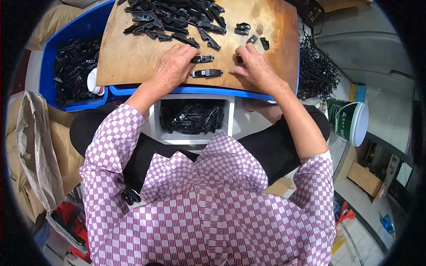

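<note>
The left hand (pixel 174 65) is half curled, its fingertips at the left end of a slim black plastic part (pixel 204 58) lying on the brown wooden board (pixel 146 66); whether they pinch it or only touch it, I cannot tell. The right hand (pixel 259 70) is partly open, thumb and forefinger bent around a small dark piece (pixel 239 60), mostly hidden, so its grip cannot be told either. Between the hands, nearer the body, lies a long black plastic clip with a grey middle (pixel 207 73). Loose small black plastic pieces (pixel 265 43) sit just beyond the right hand, and a heap of long black plastic parts (pixel 173 20) covers the board's far left
</note>
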A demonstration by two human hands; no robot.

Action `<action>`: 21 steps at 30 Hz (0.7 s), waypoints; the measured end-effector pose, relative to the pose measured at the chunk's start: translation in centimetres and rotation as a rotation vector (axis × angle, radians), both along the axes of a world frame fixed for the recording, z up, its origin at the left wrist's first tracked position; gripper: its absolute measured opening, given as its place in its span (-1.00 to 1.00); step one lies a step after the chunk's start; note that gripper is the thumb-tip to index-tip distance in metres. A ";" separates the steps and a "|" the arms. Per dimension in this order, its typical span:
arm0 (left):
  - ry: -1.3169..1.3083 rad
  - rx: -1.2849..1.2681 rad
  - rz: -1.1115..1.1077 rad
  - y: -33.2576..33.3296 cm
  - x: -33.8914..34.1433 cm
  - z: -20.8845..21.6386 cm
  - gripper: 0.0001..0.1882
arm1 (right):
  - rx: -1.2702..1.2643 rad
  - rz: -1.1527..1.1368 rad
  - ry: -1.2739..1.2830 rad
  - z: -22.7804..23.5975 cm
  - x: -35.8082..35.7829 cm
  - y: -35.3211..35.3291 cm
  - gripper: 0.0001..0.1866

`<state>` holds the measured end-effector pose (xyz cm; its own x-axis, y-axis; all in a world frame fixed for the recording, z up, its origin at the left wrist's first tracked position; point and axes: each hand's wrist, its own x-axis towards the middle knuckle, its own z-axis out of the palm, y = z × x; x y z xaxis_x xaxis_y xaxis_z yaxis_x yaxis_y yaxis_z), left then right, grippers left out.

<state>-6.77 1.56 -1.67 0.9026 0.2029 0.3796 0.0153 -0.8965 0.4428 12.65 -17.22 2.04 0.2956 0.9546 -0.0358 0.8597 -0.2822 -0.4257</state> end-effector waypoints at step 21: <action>0.228 -0.113 0.009 -1.7 2.0 1.0 -0.80 | 0.060 0.234 -0.079 0.2 -0.1 0.9 -0.79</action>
